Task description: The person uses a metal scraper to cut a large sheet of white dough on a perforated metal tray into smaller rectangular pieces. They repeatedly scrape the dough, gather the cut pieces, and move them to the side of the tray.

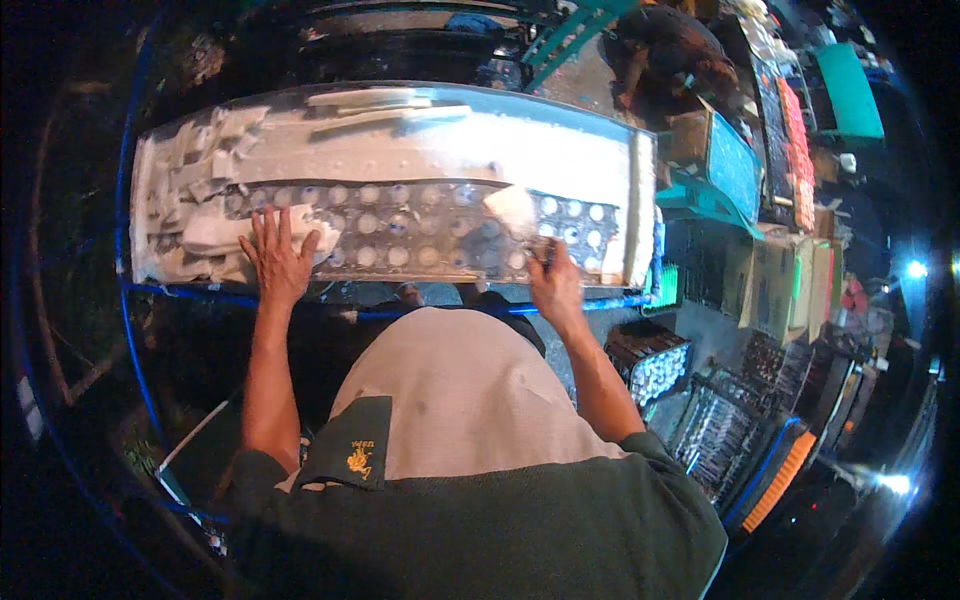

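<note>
In front of me stands a long shallow tray (640, 205) with a pale rim. Its near part is a dark strip (430, 225) with rows of round white spots, partly under a cloudy film. My left hand (278, 262) lies with fingers spread on a white slab-like piece (215, 232) at the strip's left end. Toward the strip's right side, my right hand (556, 284) is closed around a blurred tool with a flat pale head (512, 209). Its exact kind is hard to make out. White wax-like scraps (205, 150) are heaped at the tray's left.
A blue metal frame (240, 298) carries the tray. Beyond its right end are a teal box (733, 165), cardboard boxes (775, 280) and a rack with orange pieces (797, 150). Metal racks (715, 430) stand at lower right. Another person (675, 55) is bent over at the back.
</note>
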Demonstrator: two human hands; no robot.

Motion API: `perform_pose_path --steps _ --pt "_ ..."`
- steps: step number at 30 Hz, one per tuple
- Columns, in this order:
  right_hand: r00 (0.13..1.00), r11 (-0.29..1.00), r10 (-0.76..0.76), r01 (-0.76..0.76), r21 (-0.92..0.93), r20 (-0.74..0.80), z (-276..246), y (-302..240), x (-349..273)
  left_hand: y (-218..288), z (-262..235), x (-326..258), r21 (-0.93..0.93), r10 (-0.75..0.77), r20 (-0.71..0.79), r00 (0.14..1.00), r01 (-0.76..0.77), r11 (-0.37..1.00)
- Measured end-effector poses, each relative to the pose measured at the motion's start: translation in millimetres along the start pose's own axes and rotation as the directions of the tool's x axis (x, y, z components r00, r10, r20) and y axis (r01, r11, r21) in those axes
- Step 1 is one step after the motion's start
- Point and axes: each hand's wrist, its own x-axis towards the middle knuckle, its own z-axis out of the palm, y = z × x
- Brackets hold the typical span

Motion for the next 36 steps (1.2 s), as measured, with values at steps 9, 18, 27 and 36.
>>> perform_pose_path --steps 9,18,27,36 --pt "0.964 0.943 0.152 -0.207 -0.261 -0.218 -45 95 5 214 26 24 -0.224 0.505 0.116 0.855 -0.473 0.852" --pt "0.971 0.961 0.027 -0.090 -0.260 -0.237 -48 102 25 333 39 53 -0.146 0.654 0.199 0.730 -0.638 0.756" --pt "0.942 0.981 0.128 -0.166 -0.102 -0.309 -34 121 49 345 59 46 -0.039 0.627 0.253 0.736 -0.640 0.767" --pt "0.932 0.954 0.202 -0.257 -0.155 -0.301 -46 103 53 345 57 46 0.016 0.640 0.226 0.735 -0.659 0.752"
